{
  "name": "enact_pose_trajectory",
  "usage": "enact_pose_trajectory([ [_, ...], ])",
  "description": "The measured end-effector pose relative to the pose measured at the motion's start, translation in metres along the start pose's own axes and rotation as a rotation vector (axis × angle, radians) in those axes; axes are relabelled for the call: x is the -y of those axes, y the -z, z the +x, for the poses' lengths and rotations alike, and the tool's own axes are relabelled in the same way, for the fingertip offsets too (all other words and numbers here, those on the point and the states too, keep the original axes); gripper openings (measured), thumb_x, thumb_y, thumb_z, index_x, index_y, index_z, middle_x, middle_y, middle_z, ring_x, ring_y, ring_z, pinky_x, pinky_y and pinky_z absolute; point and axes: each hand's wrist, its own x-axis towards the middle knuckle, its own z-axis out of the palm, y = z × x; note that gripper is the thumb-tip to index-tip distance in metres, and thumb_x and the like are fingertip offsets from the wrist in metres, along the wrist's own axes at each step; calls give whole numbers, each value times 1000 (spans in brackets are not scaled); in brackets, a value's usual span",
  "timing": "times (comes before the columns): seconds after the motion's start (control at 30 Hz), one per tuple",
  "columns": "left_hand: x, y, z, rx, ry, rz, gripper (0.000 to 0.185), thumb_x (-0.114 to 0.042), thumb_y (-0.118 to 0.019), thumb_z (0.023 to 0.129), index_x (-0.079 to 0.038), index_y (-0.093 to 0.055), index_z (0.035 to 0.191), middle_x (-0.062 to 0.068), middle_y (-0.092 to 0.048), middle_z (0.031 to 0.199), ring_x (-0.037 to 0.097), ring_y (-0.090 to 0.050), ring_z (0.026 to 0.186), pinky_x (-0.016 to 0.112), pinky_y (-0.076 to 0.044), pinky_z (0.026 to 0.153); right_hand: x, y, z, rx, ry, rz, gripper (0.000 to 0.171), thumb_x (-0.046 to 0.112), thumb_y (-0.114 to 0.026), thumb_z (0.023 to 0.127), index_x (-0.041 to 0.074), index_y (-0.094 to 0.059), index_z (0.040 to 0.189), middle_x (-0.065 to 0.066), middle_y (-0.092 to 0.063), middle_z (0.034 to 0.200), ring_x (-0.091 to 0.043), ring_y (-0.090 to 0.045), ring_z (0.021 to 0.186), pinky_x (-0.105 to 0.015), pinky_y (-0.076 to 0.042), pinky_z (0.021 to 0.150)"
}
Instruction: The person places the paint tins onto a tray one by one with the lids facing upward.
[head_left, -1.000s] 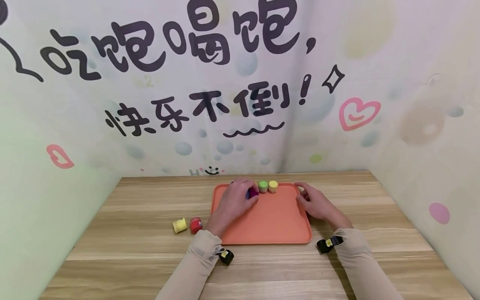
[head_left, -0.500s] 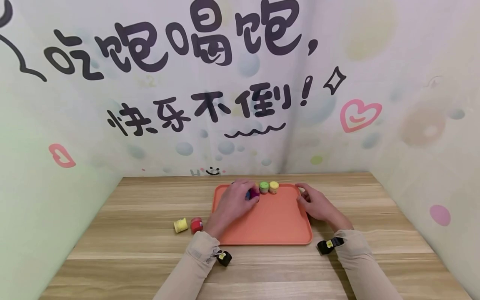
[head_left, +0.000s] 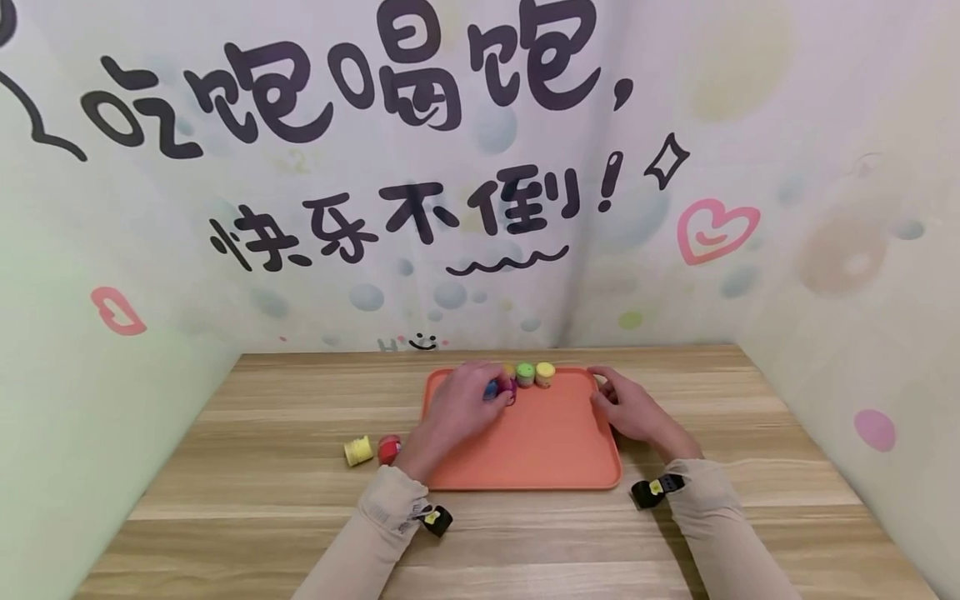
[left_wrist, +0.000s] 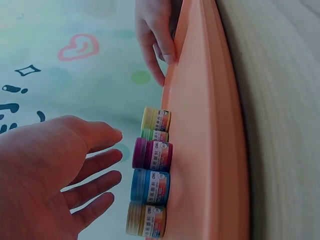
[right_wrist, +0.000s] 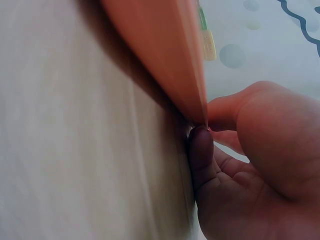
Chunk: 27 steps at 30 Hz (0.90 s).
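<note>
In the left wrist view my left hand (left_wrist: 60, 175) has its fingers loosely extended, with a gap between them and a row of small labelled paint jars. The purple jar (left_wrist: 153, 154), blue jar (left_wrist: 150, 187) and amber-yellow jar (left_wrist: 146, 220) line up there, with the green jar (left_wrist: 154, 135) and pale yellow jar (left_wrist: 156, 119) beyond. All stand on the orange tray (head_left: 555, 442), along its far side. My right hand (head_left: 632, 408) pinches the tray's right rim near the far corner. The right wrist view shows its thumb and fingers meeting at that rim.
Left of the tray, a yellow jar (head_left: 358, 451) and a red jar (head_left: 389, 449) lie on the wooden table (head_left: 262, 500). A printed cloth wall (head_left: 480, 300) rises behind the table's far edge. Side walls flank both sides.
My left hand has drawn slightly left and back from the purple jar, so more of the purple and blue jars shows. The right hand stays at the tray rim.
</note>
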Motion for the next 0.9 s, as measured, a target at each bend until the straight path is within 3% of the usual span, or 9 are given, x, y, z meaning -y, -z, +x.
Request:
enact_pose_trajectory([
  [0.23, 7, 13, -12, -41, -25, 17, 5, -18, -81, 96, -19, -77, 93, 2, -78, 93, 14, -63, 81, 29, -55, 72, 1, 0, 0, -3, 1, -2, 50, 12, -57, 111, 0, -45, 158, -13, -68, 105, -17, -61, 86, -35, -53, 77],
  [0.37, 13, 21, -20, -37, -16, 12, 6, -17, -83, 95, -17, -77, 92, 2, -77, 91, 19, -70, 82, 30, -57, 72, 2, 0, -1, -3, 3, -3, 50, 11, -57, 111, -1, -45, 158, -13, -68, 105, -18, -61, 86, -35, -53, 77],
  [0.7, 31, 41, -41, 5, 42, 54, 4, -17, -81, 96, -18, -78, 96, -4, -76, 95, 18, -73, 89, 31, -59, 72, 3, 1, -1, -2, 6, 1, 50, 11, -57, 111, -1, -45, 158, -13, -68, 104, -18, -62, 86, -35, -54, 77],
  [0.9, 41, 52, -52, 22, 126, 78, 7, -19, -81, 96, -21, -75, 93, -6, -74, 91, 17, -71, 86, 29, -57, 67, 3, 1, -1, 0, 4, 1, 50, 10, -57, 111, -2, -45, 158, -13, -68, 104, -18, -61, 85, -35, -53, 77],
])
